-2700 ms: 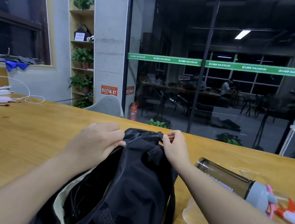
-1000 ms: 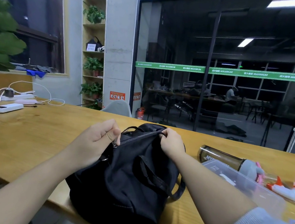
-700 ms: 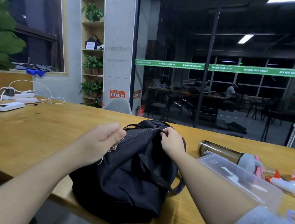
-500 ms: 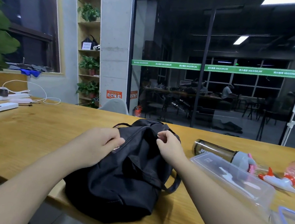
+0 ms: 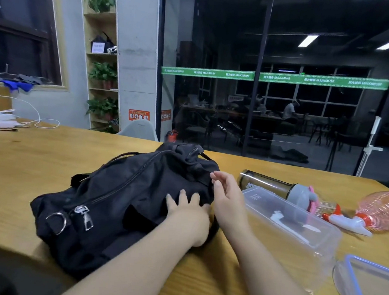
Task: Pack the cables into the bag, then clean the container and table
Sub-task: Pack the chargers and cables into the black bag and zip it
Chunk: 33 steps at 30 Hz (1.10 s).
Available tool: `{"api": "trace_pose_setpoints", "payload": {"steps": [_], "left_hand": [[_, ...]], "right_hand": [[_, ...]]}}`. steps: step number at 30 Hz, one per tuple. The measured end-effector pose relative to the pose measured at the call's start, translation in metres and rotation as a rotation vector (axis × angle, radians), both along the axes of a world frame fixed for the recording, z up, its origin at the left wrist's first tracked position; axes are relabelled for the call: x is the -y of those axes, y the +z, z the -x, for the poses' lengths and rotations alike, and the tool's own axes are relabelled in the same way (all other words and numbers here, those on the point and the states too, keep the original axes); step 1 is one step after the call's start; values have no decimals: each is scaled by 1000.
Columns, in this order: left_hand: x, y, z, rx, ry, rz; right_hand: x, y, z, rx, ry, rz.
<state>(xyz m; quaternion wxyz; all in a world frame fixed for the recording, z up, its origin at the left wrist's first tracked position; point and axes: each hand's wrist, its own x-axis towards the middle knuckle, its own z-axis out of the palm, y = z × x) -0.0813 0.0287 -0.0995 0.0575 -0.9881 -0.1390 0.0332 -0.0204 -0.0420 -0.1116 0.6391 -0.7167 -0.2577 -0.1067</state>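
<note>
Resting on a wooden desk (image 5: 17, 174), a black bag (image 5: 118, 202) lies zipped along its top, its zipper pull (image 5: 84, 216) and a metal ring (image 5: 56, 222) hanging at the end nearest the camera. Far to the left of the bag, white cables (image 5: 27, 114) and white devices sit at the desk's edge.

On the right side of the bag, the left hand (image 5: 186, 213) presses flat against the fabric, fingers spread and straight, gripping nothing. Just to the right of the bag, the right hand (image 5: 227, 199) hovers with relaxed, released fingers, its fingertips close to the bag's side; whether they touch it cannot be told.

Right of the bag, a clear plastic container (image 5: 292, 229) lies on the desk, its long side angled away from the camera. Behind the container, a dark translucent bottle (image 5: 265, 184) with a grey cap lies on its side. Farther right of the bag, a pink spray bottle (image 5: 371, 214) with a white and red nozzle also lies on its side. At the lower right, nearer the camera than the container, a clear lid with a blue rim (image 5: 369, 289) rests on the desk.
</note>
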Motion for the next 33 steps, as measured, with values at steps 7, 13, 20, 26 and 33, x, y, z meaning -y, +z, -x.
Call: {"api": "trace_pose_setpoints", "payload": {"steps": [7, 13, 20, 26, 33], "left_hand": [[-11, -40, -14, 148, 47, 23], [-28, -35, -22, 146, 105, 21], [-70, -31, -27, 90, 231, 9], [-110, -28, -30, 65, 303, 31], [-146, -31, -33, 111, 363, 31]], "right_hand": [[8, -6, -4, -83, 16, -15], [9, -9, -4, -139, 30, -32], [3, -18, -6, -172, 68, 121], [1, -25, -12, -244, 72, 289], [1, -31, -16, -268, 35, 405]]}}
